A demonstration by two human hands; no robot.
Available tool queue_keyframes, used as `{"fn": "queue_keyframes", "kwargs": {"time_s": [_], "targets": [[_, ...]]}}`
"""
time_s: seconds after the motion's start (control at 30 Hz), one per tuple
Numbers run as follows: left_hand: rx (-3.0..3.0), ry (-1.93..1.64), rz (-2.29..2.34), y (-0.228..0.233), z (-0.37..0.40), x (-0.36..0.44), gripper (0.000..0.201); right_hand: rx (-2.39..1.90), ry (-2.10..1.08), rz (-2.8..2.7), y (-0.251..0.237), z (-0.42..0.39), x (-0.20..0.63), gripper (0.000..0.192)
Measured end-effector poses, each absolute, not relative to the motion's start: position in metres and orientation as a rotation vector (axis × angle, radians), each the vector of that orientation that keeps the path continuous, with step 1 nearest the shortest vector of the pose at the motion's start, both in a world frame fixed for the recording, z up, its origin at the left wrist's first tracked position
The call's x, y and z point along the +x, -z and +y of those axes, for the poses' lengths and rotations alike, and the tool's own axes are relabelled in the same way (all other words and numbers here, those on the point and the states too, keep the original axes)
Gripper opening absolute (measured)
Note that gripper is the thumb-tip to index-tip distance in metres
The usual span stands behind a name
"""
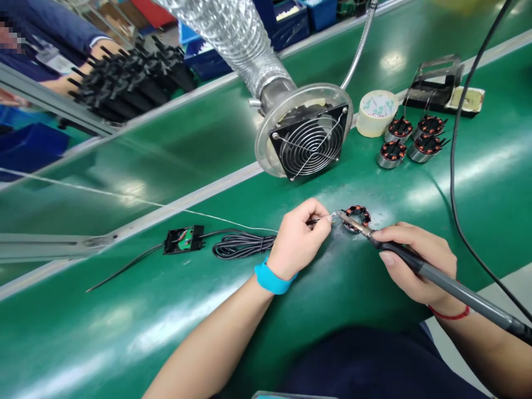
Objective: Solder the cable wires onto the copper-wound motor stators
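Observation:
A small stator ring with copper coils lies on the green bench surface. My left hand, with a blue band at the wrist, pinches a thin wire whose end reaches the ring's left side. A thin solder wire stretches from the left toward that same spot. My right hand grips a grey soldering iron; its metal tip touches the ring's near-left edge.
A fume fan on a foil duct faces the work. Several more stators, a tape roll and an iron stand sit far right. A small circuit board with a coiled black cable lies left. Another person sits far left behind black parts.

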State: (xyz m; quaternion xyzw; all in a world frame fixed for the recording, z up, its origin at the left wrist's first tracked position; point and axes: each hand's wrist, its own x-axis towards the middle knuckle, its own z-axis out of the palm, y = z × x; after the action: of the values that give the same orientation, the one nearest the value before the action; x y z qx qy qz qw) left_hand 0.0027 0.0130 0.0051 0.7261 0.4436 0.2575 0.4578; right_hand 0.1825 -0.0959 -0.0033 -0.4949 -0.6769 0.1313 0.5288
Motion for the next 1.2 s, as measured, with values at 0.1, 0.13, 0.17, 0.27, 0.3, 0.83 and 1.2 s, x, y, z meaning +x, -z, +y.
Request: {"fn": "queue_keyframes", "kwargs": {"time_s": [0.1,0.13,0.17,0.27,0.3,0.83,1.2], "targets": [[1.807,-0.651,1.096,-0.0058,0.0117,0.0032,0.011,-1.176,-0.331,-1.626,0.0034,-0.0956,0.1819,0.024],[1.815,-0.652,1.097,-0.0060,0.0115,0.0033,0.011,-1.178,-0.330,-1.625,0.0032,-0.0957,0.1818,0.025],[1.823,-0.655,1.098,-0.0061,0.0113,0.0035,0.012,-1.180,-0.326,-1.624,0.0031,-0.0958,0.1819,0.026],[1.837,-0.671,1.099,-0.0060,0.0114,0.0041,0.012,-1.180,-0.313,-1.627,0.0025,-0.0961,0.1822,0.027],[1.839,-0.678,1.102,-0.0057,0.0115,0.0042,0.012,-1.179,-0.315,-1.636,0.0024,-0.0961,0.1823,0.027],[1.881,-0.723,1.136,-0.0049,0.0103,0.0054,0.012,-1.210,-0.262,-1.614,-0.0008,-0.0956,0.1808,0.028],[1.872,-0.708,1.149,-0.0037,0.0102,0.0050,0.012,-1.265,-0.309,-1.597,0.0017,-0.0969,0.1811,0.032]]}}
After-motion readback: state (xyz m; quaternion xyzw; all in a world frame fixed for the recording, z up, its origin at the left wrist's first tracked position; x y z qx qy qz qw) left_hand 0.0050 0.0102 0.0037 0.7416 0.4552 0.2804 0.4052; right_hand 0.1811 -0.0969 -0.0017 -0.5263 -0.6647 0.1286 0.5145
